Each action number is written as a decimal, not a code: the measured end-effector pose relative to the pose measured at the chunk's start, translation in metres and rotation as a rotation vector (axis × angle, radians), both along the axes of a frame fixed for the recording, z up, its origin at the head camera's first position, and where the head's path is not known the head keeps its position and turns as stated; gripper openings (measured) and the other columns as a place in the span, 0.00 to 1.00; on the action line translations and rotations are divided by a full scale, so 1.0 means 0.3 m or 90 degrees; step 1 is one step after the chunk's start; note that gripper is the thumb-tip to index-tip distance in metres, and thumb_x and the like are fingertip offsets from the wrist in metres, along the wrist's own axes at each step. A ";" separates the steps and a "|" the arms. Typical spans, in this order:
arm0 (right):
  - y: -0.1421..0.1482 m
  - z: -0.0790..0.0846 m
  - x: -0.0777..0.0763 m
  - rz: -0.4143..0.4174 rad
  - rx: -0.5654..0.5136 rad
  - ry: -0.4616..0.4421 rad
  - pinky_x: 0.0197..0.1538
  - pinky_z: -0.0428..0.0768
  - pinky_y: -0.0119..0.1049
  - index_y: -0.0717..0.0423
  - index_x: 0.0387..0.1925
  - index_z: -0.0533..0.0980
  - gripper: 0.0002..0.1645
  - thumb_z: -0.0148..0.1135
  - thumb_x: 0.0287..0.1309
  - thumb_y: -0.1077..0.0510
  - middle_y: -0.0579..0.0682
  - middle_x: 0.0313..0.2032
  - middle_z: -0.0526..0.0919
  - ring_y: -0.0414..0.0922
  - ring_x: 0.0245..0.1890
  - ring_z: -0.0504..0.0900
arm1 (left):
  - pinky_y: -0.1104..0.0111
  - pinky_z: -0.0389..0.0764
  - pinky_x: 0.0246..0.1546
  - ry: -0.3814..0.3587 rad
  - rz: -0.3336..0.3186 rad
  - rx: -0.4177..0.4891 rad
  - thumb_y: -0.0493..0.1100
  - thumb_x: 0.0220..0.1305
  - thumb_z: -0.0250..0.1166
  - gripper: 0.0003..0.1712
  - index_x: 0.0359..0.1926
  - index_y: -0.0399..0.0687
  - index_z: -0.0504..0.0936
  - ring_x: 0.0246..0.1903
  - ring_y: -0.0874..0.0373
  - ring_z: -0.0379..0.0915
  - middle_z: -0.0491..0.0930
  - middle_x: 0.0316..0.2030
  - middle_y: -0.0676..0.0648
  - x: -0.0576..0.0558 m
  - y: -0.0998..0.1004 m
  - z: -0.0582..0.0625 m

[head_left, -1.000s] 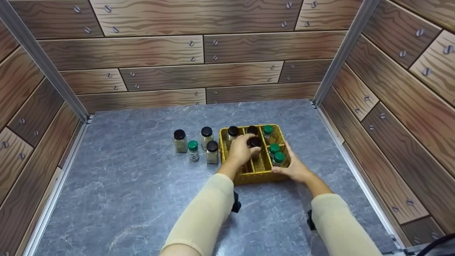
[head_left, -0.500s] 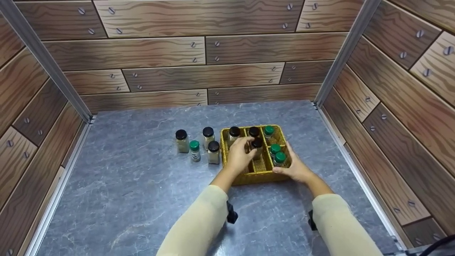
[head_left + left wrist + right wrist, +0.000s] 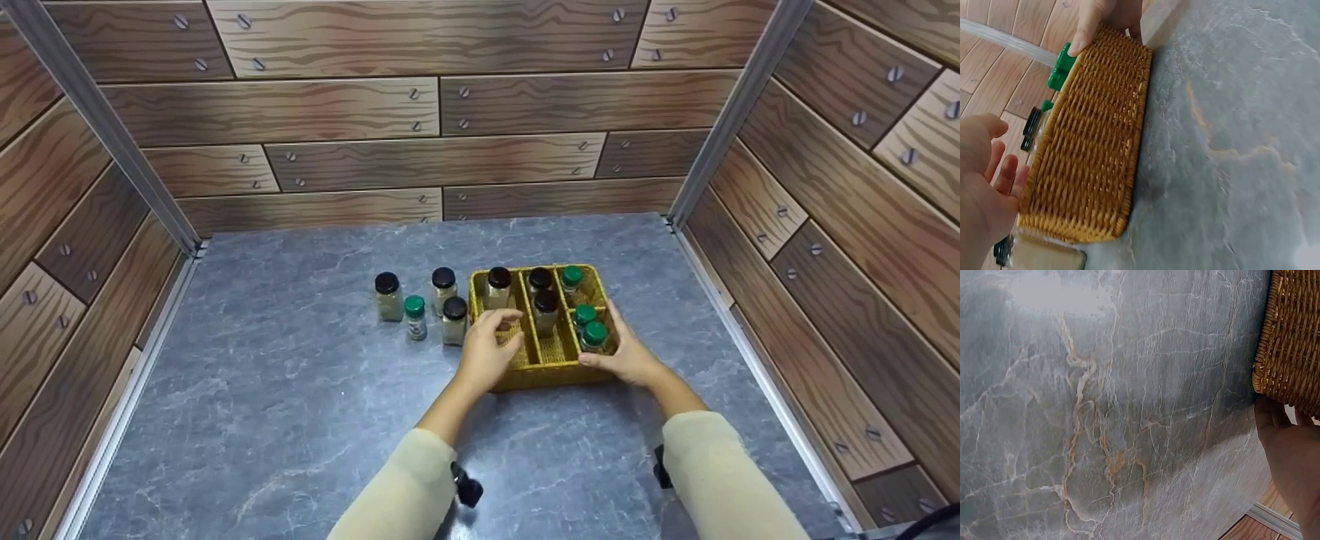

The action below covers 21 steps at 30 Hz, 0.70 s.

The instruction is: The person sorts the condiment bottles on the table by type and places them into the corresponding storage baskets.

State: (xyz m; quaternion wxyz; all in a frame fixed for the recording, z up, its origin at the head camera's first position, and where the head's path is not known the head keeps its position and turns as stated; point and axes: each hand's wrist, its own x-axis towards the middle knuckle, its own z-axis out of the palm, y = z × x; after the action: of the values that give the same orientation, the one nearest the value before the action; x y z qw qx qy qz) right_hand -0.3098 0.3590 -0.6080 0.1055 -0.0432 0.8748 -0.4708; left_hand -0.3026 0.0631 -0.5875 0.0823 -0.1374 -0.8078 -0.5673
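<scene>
Woven divided basket [image 3: 551, 377] upright, right hand [image 3: 634, 360] gripping 4 o'clock corner, left hand [image 3: 484, 354] at 8 | inside, standing: three black-capped jars [image 3: 546, 316], three green-capped jars [image 3: 594, 334] | outside, 9 o'clock: four upright jars [image 3: 454, 324]

From well above, my head camera looks forward and down over my bare left hand [image 3: 484, 356] and right hand [image 3: 630, 361]. Close in, the left wrist's view, tipped sideways, faces the rectangular yellow-brown woven basket [image 3: 1084, 135]; the right wrist's faces mostly grey marbled tabletop [image 3: 1129, 394]. Both share the basket and my right hand.
</scene>
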 end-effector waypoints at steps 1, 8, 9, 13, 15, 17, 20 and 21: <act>-0.002 -0.002 -0.001 -0.001 0.000 -0.003 0.87 0.41 0.69 0.47 0.88 0.26 0.80 0.81 0.62 0.49 0.72 0.86 0.34 0.72 0.86 0.40 | 0.62 0.91 0.54 -0.002 0.002 0.010 0.33 0.69 0.72 0.16 0.57 0.42 0.87 0.53 0.43 0.85 0.85 0.54 0.40 0.007 -0.015 -0.002; -0.007 -0.002 0.000 0.002 0.021 -0.010 0.86 0.42 0.71 0.46 0.88 0.25 0.81 0.81 0.62 0.46 0.73 0.86 0.33 0.74 0.85 0.40 | 0.63 0.91 0.49 0.009 0.046 0.068 0.31 0.67 0.72 0.15 0.55 0.38 0.87 0.50 0.40 0.84 0.85 0.51 0.35 0.037 -0.136 0.001; -0.005 -0.001 0.001 0.003 0.026 -0.011 0.85 0.42 0.72 0.45 0.88 0.25 0.81 0.81 0.62 0.45 0.73 0.86 0.33 0.75 0.85 0.39 | 0.63 0.91 0.49 0.006 0.053 0.075 0.31 0.68 0.72 0.15 0.54 0.38 0.87 0.49 0.40 0.84 0.85 0.51 0.34 0.038 -0.152 -0.001; 0.002 0.004 0.003 0.001 0.034 -0.014 0.85 0.41 0.74 0.43 0.88 0.24 0.82 0.82 0.61 0.44 0.74 0.85 0.32 0.76 0.85 0.38 | 0.59 0.91 0.52 -0.014 0.086 0.101 0.32 0.68 0.72 0.15 0.55 0.39 0.87 0.50 0.44 0.86 0.84 0.51 0.34 0.038 -0.212 -0.004; 0.002 0.005 0.002 0.000 0.027 -0.013 0.85 0.41 0.73 0.43 0.88 0.25 0.82 0.82 0.60 0.45 0.73 0.86 0.32 0.75 0.85 0.38 | 0.57 0.91 0.53 -0.024 0.106 0.114 0.32 0.68 0.72 0.16 0.56 0.40 0.86 0.51 0.45 0.87 0.85 0.53 0.37 0.038 -0.240 -0.005; 0.003 0.005 0.001 0.000 0.021 -0.011 0.85 0.41 0.73 0.43 0.88 0.25 0.82 0.82 0.61 0.46 0.72 0.86 0.33 0.74 0.86 0.38 | 0.56 0.91 0.54 -0.028 0.126 0.116 0.33 0.68 0.73 0.16 0.56 0.42 0.86 0.52 0.44 0.86 0.85 0.53 0.38 0.041 -0.268 -0.006; 0.002 0.005 0.001 -0.002 0.019 -0.012 0.86 0.42 0.71 0.43 0.88 0.26 0.81 0.82 0.61 0.47 0.71 0.86 0.33 0.73 0.86 0.38 | 0.54 0.90 0.55 -0.030 0.151 0.119 0.33 0.68 0.73 0.17 0.56 0.43 0.86 0.54 0.41 0.86 0.85 0.54 0.39 0.048 -0.309 -0.012; 0.002 0.004 0.002 -0.002 0.021 -0.015 0.86 0.42 0.71 0.43 0.88 0.26 0.81 0.81 0.61 0.47 0.71 0.86 0.33 0.73 0.86 0.38 | 0.53 0.90 0.55 -0.031 0.158 0.118 0.33 0.68 0.73 0.17 0.56 0.42 0.86 0.54 0.40 0.85 0.85 0.55 0.39 0.052 -0.322 -0.014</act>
State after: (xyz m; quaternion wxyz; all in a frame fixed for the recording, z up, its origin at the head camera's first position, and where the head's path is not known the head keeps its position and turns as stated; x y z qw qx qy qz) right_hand -0.3092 0.3595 -0.6067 0.1155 -0.0345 0.8813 -0.4569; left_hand -0.2872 -0.0336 -0.5917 0.1440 -0.0146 -0.7643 -0.6283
